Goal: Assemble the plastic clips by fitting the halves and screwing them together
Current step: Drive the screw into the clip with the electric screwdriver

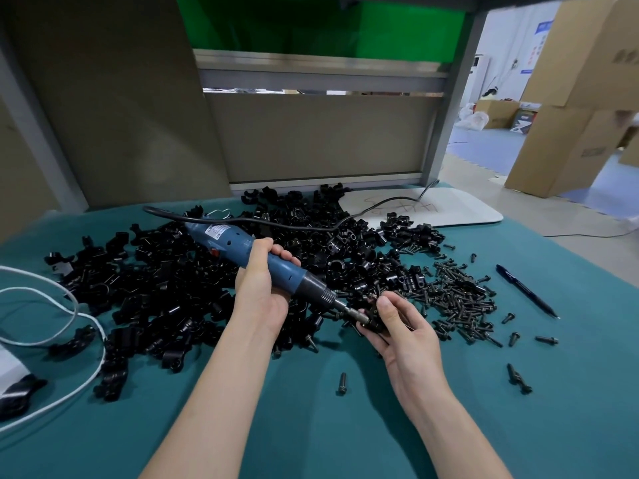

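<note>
My left hand [262,288] grips a blue electric screwdriver [238,245] around its barrel, tip slanting down to the right. The bit [356,315] meets a small black plastic clip [375,321] that my right hand [401,326] pinches between thumb and fingers. The clip is mostly hidden by my fingers. A big heap of black clip halves [166,288] spreads over the teal table cover [311,409] behind and left of my hands. A pile of dark screws [460,299] lies just right of my right hand.
A black pen [525,290] lies at the right. Loose screws [342,383] are scattered near the front. The screwdriver's black cord [345,221] runs back over a white board [432,209]. White cable [69,305] loops at the left. Cardboard boxes [570,126] stand far right.
</note>
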A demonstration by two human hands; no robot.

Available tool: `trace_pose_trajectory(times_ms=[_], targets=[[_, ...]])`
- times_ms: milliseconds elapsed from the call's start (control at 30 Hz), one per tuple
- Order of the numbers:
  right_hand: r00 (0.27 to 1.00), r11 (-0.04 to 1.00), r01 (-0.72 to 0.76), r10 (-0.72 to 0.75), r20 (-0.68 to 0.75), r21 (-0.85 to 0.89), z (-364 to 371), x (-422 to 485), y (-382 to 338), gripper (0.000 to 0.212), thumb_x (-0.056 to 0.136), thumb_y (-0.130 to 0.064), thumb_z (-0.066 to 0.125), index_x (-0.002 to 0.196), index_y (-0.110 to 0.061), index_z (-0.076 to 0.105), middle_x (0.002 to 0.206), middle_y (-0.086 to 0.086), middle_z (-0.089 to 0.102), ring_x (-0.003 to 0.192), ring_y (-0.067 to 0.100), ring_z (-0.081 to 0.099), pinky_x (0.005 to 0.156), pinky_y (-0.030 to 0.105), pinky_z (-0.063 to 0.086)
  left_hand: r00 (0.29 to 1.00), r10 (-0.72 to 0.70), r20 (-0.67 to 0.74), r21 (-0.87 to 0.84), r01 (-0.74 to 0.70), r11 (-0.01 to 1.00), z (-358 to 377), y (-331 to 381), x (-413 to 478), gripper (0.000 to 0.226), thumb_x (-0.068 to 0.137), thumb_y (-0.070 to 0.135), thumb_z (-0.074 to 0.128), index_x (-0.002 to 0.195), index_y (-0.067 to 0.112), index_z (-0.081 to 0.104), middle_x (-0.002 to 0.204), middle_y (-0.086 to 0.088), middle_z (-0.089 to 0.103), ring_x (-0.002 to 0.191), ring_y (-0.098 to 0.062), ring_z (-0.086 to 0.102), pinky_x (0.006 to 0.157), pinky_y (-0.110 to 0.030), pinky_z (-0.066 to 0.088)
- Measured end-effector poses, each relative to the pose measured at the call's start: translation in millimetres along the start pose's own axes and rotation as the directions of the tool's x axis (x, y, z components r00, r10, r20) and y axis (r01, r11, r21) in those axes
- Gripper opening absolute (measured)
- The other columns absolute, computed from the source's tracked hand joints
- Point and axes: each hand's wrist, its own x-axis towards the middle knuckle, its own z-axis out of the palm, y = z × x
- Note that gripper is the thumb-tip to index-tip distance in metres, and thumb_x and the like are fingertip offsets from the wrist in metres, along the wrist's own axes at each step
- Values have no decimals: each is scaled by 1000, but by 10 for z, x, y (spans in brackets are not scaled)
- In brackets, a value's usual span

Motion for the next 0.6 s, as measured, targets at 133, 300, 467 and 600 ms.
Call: trace_pose_trajectory(times_ms=[133, 300, 467, 600], targets=[[1000, 1000, 22, -23, -4, -19, 0, -7, -3, 23, 75, -24, 79, 97, -18, 81, 99, 5, 77, 98, 28, 76, 78, 32, 64, 1000, 15, 19, 17, -15, 1000, 19, 1, -14, 18, 91, 8, 64, 79, 14, 52, 67, 2, 56, 59, -12, 54, 63, -29, 56], [998, 998, 59, -58, 19, -29, -1, -5, -45, 40, 69, -31, 86, 108, -22, 81, 107, 9, 79, 105, 27, 75, 84, 30, 62, 1000, 17, 10, 0, -17, 1000, 57, 5, -37, 19, 90, 6, 65, 78, 13, 53, 64, 1, 59, 55, -12, 58, 61, -30, 56], [982, 915, 182, -148, 120, -360, -6, -79, -68, 49, 67, -56, 82, 115, -47, 74, 110, -4, 79, 113, 11, 71, 105, 35, 47, 980, -38, -197, -20, 35, 999, -5, 8, 15, 21, 90, 4, 66, 75, 10, 52, 57, -1, 59, 48, -12, 57, 54, -27, 55], [956, 807, 293, -243, 164, -513, 80, -156, -54, 30, 76, -56, 73, 106, -55, 72, 100, -7, 73, 84, 18, 65, 77, 26, 55, 942, -119, -314, -56, 106, 993, -124, 16, 58, 15, 90, 8, 67, 85, 9, 53, 72, -3, 58, 54, -12, 58, 50, -24, 54]])
